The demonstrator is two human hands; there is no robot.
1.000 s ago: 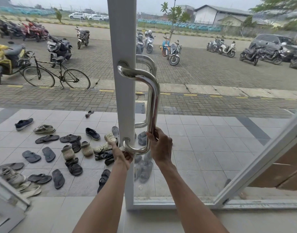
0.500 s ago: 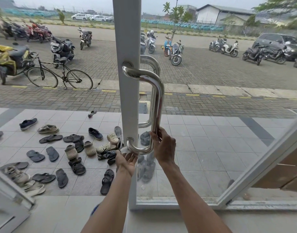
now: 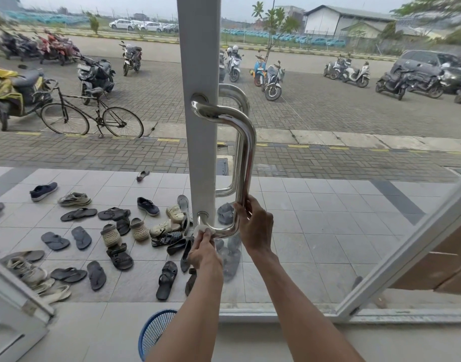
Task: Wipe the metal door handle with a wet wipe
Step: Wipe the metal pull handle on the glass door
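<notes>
Head view shows the left hand (image 3: 204, 250) now raised to the lower bend of the metal door handle (image 3: 246, 163), where a second ago it sat lower against the frame. Beyond the white door frame (image 3: 199, 61) lie a tiled porch (image 3: 315, 218) strewn with sandals (image 3: 114, 239) and a paved lot. Its fingers pinch a white wet wipe (image 3: 201, 229) against the bend, while the right hand (image 3: 255, 223) is closed around the bar's lower end.

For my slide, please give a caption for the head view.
Left hand wipes the metal door handle's lower bend with a wet wipe; right hand steadies it.
</notes>
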